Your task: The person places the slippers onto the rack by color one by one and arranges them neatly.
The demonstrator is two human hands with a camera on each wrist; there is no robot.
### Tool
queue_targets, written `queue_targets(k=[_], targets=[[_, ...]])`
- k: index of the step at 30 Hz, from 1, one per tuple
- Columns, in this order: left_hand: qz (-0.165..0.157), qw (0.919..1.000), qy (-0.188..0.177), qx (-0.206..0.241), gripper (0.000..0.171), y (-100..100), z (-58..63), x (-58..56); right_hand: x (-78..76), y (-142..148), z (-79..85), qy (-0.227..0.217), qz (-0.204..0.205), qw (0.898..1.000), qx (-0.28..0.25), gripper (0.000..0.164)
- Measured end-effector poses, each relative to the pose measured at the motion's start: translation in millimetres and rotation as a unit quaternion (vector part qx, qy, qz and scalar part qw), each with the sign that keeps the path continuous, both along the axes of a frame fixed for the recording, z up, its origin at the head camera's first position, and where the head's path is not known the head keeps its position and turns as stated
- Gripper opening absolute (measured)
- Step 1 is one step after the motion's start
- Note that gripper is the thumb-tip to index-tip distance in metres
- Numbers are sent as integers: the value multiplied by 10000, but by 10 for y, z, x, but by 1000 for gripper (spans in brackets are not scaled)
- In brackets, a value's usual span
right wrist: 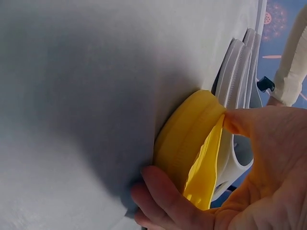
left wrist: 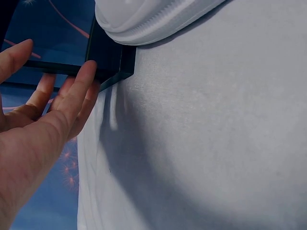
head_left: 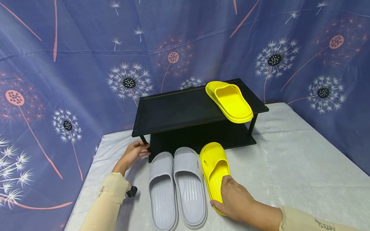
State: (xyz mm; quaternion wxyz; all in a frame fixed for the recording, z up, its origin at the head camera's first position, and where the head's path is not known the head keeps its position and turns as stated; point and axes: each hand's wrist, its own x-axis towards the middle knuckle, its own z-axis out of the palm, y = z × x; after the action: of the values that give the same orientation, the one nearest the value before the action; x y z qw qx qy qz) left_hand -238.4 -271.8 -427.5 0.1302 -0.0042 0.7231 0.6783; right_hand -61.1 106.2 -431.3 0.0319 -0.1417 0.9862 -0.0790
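Observation:
My right hand grips the heel end of a yellow slipper, thumb on one side and fingers on the other. That slipper has its toe toward the black two-tier rack. At the rack's left end is my left hand, its fingertips touching the frame near the lower shelf. In the left wrist view, the thumb of this hand stands apart from the fairly straight fingers. Two grey slippers, a left one and a right one, lie side by side between my hands, toes toward the rack.
Another yellow slipper sits on the right part of the upper shelf, heel over its front edge. A pale cloth covers the table. Behind the rack hangs a blue dandelion-print curtain.

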Motion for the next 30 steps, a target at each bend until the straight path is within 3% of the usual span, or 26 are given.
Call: queue_targets(k=[18,30], targets=[[7,9999,70,-79,15,-1,-18,2,-17,56,-6,-141,-227,9988,-398,96],[-124,9999,-2,-52,12,95,203,129,-46,127,23,-190,-373,9976,-550,93]])
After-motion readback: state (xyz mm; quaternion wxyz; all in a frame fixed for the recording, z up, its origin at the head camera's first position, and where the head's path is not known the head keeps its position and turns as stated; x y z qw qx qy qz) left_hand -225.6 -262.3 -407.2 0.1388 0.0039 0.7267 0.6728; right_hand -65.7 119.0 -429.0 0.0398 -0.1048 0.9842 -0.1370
